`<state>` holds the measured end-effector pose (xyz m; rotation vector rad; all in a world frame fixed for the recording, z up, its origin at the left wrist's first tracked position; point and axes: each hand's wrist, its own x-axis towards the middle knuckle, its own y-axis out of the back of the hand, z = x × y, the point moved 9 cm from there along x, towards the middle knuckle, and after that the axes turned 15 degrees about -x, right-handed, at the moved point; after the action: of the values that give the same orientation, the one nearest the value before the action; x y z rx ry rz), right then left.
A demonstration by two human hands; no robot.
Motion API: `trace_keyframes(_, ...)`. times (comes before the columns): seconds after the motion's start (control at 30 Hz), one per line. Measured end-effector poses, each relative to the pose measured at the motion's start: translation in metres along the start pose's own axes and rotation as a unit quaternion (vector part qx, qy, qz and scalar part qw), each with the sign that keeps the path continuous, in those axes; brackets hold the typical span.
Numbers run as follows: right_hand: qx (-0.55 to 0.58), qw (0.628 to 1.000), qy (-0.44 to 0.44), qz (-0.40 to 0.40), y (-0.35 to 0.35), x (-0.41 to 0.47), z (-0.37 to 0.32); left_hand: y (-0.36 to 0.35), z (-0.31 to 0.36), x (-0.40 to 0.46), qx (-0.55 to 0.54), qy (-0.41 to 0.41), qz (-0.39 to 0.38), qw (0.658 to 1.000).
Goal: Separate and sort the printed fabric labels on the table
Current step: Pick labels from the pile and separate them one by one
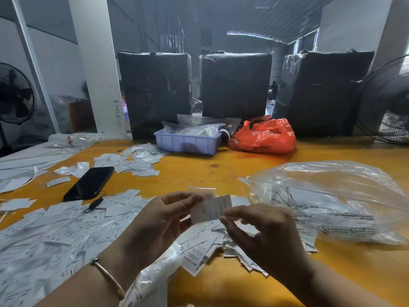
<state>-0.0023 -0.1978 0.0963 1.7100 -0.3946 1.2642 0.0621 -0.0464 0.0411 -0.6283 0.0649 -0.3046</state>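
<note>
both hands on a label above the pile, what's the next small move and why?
Probably peel the labels apart: the left hand and right hand both pinch the held labels, which look like more than one layer, though blurred. They are raised above the loose pile on the table, so separating them comes before laying either on a pile.

table [221, 284]: smooth glossy orange wood | labels [66, 235]: matt white cloth | bag [332, 196]: clear glossy plastic | phone [90, 182]: glossy black
</note>
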Motion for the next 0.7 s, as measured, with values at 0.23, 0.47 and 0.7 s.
trace_keyframes(0.23, 0.275, 0.921, -0.238, -0.138, -0.038, -0.015, 0.038, -0.005, 0.003, -0.002, 0.276, -0.101, 0.003, 0.956)
trace_keyframes(0.47, 0.136, 0.939, 0.01, -0.315, -0.059, -0.022, -0.017, 0.014, 0.01, -0.002, 0.382, -0.151, 0.098, 0.906)
trace_keyframes(0.7, 0.117, 0.889, 0.02, -0.442, -0.075, -0.031, -0.02, 0.013, 0.006, -0.001, 0.39, -0.134, 0.086, 0.907)
